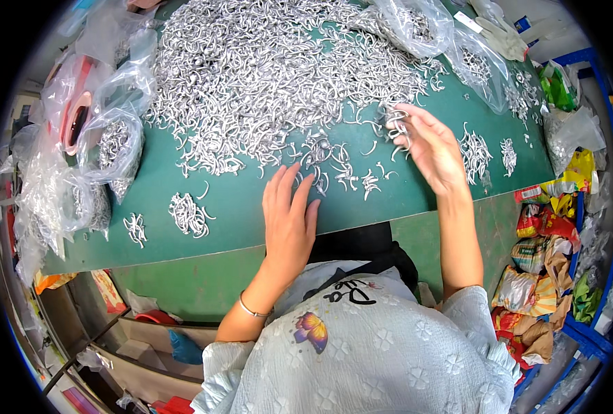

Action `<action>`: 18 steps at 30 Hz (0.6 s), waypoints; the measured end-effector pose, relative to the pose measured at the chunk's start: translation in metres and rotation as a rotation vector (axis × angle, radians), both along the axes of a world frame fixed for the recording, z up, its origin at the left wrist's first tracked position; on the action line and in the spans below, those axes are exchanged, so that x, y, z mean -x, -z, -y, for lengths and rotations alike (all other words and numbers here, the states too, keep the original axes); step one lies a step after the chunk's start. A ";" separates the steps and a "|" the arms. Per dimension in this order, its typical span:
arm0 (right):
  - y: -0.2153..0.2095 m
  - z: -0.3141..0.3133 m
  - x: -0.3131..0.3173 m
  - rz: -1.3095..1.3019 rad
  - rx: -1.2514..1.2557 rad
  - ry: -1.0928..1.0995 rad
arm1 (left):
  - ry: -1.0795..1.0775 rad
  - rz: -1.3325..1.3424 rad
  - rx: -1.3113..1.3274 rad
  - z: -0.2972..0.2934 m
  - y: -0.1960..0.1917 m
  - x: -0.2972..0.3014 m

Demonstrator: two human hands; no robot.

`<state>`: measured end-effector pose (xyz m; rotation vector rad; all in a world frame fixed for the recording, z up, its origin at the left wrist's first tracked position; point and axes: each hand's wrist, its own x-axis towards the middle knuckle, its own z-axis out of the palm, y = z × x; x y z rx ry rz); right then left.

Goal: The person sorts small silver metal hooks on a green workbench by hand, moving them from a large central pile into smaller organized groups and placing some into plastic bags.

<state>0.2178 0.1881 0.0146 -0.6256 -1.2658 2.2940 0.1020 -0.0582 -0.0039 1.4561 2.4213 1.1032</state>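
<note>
From where I stand, the main heap of small parts (251, 83) covers the far side of the bench (241, 207). The left hand (287, 214) is at the heap's near edge; the right hand (436, 152) is farther right, with parts in its fingers. Two small piles (190, 215) lie left of the hands, two others (475, 156) right. Bags (117, 141) line the bench's left end; packets (518, 288) sit beyond its right end.
</note>
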 end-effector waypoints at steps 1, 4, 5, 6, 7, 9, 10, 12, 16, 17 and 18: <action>-0.004 0.000 -0.003 0.101 -0.183 0.029 | 0.019 0.013 -0.003 -0.003 -0.002 0.002; -0.018 0.004 -0.008 0.310 -0.681 0.107 | 0.076 -0.028 0.046 -0.017 -0.009 0.005; -0.018 0.005 -0.007 0.328 -0.800 0.101 | 0.096 -0.057 0.070 -0.022 -0.010 0.006; -0.017 0.006 -0.006 0.346 -0.918 0.095 | 0.109 -0.108 0.093 -0.026 -0.009 0.007; -0.017 0.008 -0.004 0.362 -1.037 0.088 | 0.121 -0.159 0.117 -0.030 -0.007 0.009; -0.013 0.022 0.002 0.529 -1.314 0.189 | 0.131 -0.230 0.146 -0.034 -0.005 0.013; -0.012 0.024 0.003 0.530 -1.341 0.157 | 0.124 -0.249 0.151 -0.032 -0.006 0.017; -0.011 0.026 -0.001 0.577 -1.381 0.071 | 0.102 -0.215 0.128 -0.028 -0.006 0.022; -0.012 0.025 -0.015 0.667 -1.470 -0.015 | -0.003 -0.113 0.015 -0.013 0.002 0.035; -0.011 0.025 -0.016 0.667 -1.504 -0.005 | -0.039 -0.114 -0.015 -0.009 0.004 0.039; -0.007 0.026 -0.017 0.661 -1.539 0.003 | -0.077 -0.105 -0.056 -0.008 0.005 0.041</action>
